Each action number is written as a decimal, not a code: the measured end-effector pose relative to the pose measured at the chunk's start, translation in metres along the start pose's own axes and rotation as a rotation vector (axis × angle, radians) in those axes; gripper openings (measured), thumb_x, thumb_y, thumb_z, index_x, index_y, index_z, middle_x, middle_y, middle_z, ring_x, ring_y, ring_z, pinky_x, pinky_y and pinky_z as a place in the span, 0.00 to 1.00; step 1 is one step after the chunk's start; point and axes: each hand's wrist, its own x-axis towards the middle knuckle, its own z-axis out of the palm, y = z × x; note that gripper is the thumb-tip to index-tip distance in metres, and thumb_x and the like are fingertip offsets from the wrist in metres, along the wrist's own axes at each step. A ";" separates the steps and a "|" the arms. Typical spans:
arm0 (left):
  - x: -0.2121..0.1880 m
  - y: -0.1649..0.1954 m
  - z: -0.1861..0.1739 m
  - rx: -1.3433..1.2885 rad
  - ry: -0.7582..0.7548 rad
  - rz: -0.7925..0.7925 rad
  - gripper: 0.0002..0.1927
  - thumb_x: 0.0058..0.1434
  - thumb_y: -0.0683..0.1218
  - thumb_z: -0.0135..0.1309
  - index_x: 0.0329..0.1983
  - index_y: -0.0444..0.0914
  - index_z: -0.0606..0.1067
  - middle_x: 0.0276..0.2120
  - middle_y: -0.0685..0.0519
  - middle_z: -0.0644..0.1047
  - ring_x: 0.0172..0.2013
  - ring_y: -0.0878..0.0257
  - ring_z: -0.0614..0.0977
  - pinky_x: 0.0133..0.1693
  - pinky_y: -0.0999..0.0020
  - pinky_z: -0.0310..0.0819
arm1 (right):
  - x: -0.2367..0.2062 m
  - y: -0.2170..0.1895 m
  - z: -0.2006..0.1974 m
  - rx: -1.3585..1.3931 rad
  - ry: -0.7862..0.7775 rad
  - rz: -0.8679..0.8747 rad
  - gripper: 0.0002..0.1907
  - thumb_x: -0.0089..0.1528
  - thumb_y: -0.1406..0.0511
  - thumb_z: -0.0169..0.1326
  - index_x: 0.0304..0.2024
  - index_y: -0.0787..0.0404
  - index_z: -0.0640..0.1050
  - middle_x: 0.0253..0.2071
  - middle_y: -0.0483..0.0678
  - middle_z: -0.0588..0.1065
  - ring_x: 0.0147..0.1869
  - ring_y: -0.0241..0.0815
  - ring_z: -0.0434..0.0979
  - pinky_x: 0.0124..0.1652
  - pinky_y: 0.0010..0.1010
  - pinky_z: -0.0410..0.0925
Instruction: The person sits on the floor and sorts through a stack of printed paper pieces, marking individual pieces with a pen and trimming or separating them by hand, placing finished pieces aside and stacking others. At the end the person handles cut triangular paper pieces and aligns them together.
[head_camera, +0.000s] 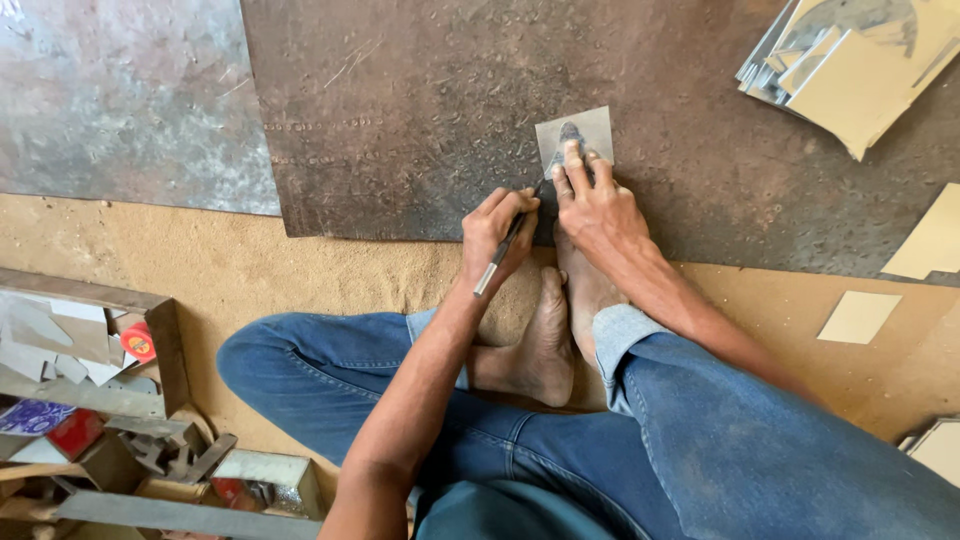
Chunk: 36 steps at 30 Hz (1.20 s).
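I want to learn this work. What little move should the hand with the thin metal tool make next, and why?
Probably draw the thin metal scribing tool along the small square shiny metal sheet. The left hand has its tip at the sheet's edge, and the right hand presses the sheet flat on the dark pitted metal plate.

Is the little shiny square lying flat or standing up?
Lying flat. The small metal square rests on the dark metal sheet, with the right hand pressing its near edge down.

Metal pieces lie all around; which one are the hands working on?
The small square sheet on the dark plate, pinned under the right hand; the others lie untouched at the right.
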 end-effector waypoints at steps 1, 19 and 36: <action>0.002 0.004 -0.003 0.010 -0.009 -0.007 0.06 0.57 0.34 0.61 0.36 0.36 0.77 0.37 0.46 0.81 0.40 0.49 0.86 0.42 0.61 0.82 | 0.001 0.001 -0.002 0.002 -0.010 0.000 0.22 0.60 0.69 0.55 0.57 0.69 0.78 0.67 0.63 0.67 0.63 0.57 0.73 0.41 0.34 0.79; -0.040 0.017 -0.032 0.522 -0.355 -0.144 0.17 0.61 0.44 0.55 0.54 0.41 0.76 0.43 0.45 0.79 0.44 0.43 0.80 0.41 0.48 0.76 | -0.049 0.039 -0.023 0.462 0.151 0.548 0.20 0.66 0.62 0.61 0.60 0.54 0.78 0.55 0.50 0.74 0.54 0.54 0.77 0.48 0.46 0.72; 0.059 0.035 0.016 0.764 -0.643 0.159 0.27 0.52 0.35 0.58 0.56 0.42 0.72 0.60 0.44 0.66 0.53 0.44 0.72 0.47 0.53 0.77 | -0.112 0.231 -0.064 0.418 0.056 0.869 0.41 0.57 0.54 0.72 0.69 0.55 0.72 0.69 0.53 0.57 0.75 0.56 0.58 0.70 0.52 0.61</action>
